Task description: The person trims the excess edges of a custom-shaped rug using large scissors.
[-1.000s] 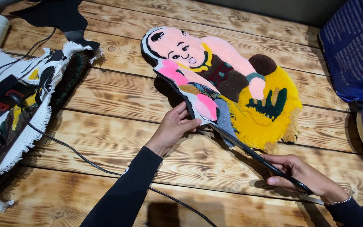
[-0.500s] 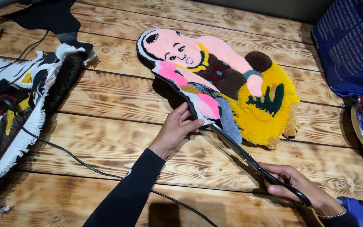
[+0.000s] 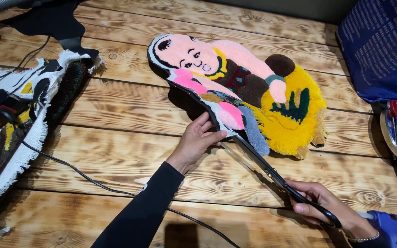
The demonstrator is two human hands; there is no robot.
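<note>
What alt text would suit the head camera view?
A left hand lifts the edge of a colourful tufted rug shaped like a child, while the right hand works long black scissors along it, over a wooden table.

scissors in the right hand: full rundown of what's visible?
The scissors are long, with dark blades and black loop handles. The right hand grips the handles at lower right, fingers through the loops. The blades run up and to the left, low over the wooden table, their tips at the lifted lower edge of the tufted figure rug, close to where the left hand holds that edge up. The blades look only slightly parted; the tips are hard to make out.
</note>
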